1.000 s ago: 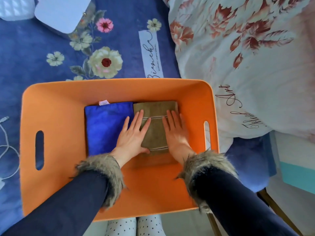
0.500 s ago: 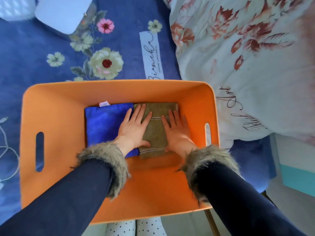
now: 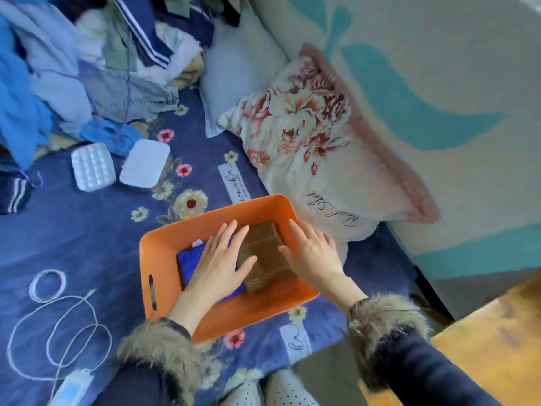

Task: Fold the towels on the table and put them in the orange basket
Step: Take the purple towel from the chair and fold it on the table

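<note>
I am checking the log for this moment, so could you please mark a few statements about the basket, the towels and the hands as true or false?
1. The folded blue towel and the folded brown striped towel lie side by side in the orange plastic basket. True.
2. The left hand grips a towel. False: its fingers are straight.
3. The orange basket stands on a wooden table. False: it sits on the blue floral bedspread.
4. The right hand has straight, spread fingers. True.
</note>
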Available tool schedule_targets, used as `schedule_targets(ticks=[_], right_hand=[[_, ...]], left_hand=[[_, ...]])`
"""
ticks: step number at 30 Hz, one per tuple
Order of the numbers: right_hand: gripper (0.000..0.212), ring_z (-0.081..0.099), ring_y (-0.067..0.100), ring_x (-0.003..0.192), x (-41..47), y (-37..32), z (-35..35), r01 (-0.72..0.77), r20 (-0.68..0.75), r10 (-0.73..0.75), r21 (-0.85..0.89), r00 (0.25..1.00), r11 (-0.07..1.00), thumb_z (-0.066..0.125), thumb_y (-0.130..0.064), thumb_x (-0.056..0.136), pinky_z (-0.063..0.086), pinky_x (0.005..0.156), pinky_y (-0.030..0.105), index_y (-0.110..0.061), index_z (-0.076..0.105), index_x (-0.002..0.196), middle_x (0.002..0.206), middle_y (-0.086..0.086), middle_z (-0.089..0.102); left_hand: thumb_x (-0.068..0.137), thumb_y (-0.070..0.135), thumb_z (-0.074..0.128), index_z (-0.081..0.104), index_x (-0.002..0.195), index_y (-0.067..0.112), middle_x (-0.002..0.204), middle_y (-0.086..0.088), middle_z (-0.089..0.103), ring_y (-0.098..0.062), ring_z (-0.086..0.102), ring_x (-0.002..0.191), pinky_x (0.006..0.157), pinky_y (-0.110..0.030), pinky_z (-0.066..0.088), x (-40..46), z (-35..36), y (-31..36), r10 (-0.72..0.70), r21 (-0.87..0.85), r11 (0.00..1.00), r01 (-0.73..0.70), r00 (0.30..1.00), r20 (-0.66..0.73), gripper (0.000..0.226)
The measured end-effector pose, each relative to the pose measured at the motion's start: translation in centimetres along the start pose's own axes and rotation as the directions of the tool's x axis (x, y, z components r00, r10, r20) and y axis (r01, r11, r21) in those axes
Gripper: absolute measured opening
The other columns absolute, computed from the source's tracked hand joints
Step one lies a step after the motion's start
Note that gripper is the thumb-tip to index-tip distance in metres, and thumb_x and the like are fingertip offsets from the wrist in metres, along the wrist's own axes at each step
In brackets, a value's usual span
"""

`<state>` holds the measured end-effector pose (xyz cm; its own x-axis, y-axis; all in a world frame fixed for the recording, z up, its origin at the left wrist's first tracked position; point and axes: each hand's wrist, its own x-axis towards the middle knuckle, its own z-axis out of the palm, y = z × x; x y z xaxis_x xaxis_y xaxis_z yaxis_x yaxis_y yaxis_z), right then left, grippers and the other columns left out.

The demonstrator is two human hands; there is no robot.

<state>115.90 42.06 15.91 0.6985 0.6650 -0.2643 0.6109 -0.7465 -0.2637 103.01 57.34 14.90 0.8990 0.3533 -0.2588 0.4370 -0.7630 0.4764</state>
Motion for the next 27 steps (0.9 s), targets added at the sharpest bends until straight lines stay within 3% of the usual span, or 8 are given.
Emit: schedule_targets(ticks=[7, 10, 14, 21, 27], right_hand=[[0.061, 0.026, 0.017, 0.139, -8.5, 3.2, -6.1, -0.290, -0.141, 0.281, -0.048, 0.949, 0.956, 0.039, -0.050, 0.094, 0.017, 0.113, 0.043, -0.025, 0.022, 0.146, 0.151, -0.001, 0.028], [0.061, 0.027, 0.016, 0.139, -13.6, 3.8, -6.8, -0.463, -0.220, 0.456, 0.021, 0.862, 0.886, 0.038, -0.050, 0.094, 0.018, 0.114, 0.039, -0.025, 0.020, 0.147, 0.152, -0.002, 0.027], [0.061, 0.024, 0.014, 0.140, -21.0, 3.0, -6.6, -0.616, -0.277, 0.635, 0.163, 0.721, 0.770, 0.036, -0.049, 0.095, 0.018, 0.114, 0.035, -0.026, 0.018, 0.149, 0.154, -0.002, 0.024], [0.059, 0.026, 0.016, 0.139, -36.0, 0.1, -5.0, -0.796, -0.321, 0.868, 0.365, 0.379, 0.482, 0.039, -0.045, 0.095, 0.021, 0.115, 0.039, -0.023, 0.023, 0.147, 0.151, 0.001, 0.030], [0.059, 0.028, 0.017, 0.138, -49.0, -4.5, -1.8, -0.867, -0.283, 0.957, 0.460, 0.063, 0.193, 0.036, -0.046, 0.096, 0.022, 0.113, 0.037, -0.022, 0.020, 0.148, 0.152, 0.001, 0.028]], left_hand=[[0.096, 0.045, 0.039, 0.017, 0.149, 0.023, 0.158, 0.002, 0.012, -0.013, 0.007, 0.145, 0.119, -0.036, 0.010, -0.5, -3.9, 4.4, 0.212, -0.006, 0.977, -0.212, 0.977, 0.030, 0.061], [0.096, 0.046, 0.038, 0.015, 0.149, 0.025, 0.158, 0.004, 0.011, -0.012, 0.006, 0.145, 0.119, -0.033, 0.007, -0.7, -4.1, 6.8, 0.356, 0.021, 0.933, -0.359, 0.931, 0.082, 0.062], [0.096, 0.045, 0.037, 0.014, 0.149, 0.026, 0.158, 0.004, 0.011, -0.011, 0.005, 0.145, 0.118, -0.034, 0.005, -2.2, -3.4, 11.2, 0.570, 0.031, 0.815, -0.579, 0.810, 0.139, 0.061], [0.095, 0.041, 0.045, 0.024, 0.147, 0.020, 0.156, 0.000, 0.019, -0.015, 0.014, 0.145, 0.117, -0.035, 0.010, -10.1, 0.1, 19.6, 0.827, -0.016, 0.518, -0.855, 0.496, 0.267, 0.060], [0.094, 0.046, 0.042, 0.030, 0.145, 0.015, 0.153, -0.007, 0.028, -0.020, 0.023, 0.142, 0.115, -0.039, 0.018, -20.2, 3.4, 25.4, 0.940, -0.045, 0.115, -0.992, 0.094, 0.328, 0.061]])
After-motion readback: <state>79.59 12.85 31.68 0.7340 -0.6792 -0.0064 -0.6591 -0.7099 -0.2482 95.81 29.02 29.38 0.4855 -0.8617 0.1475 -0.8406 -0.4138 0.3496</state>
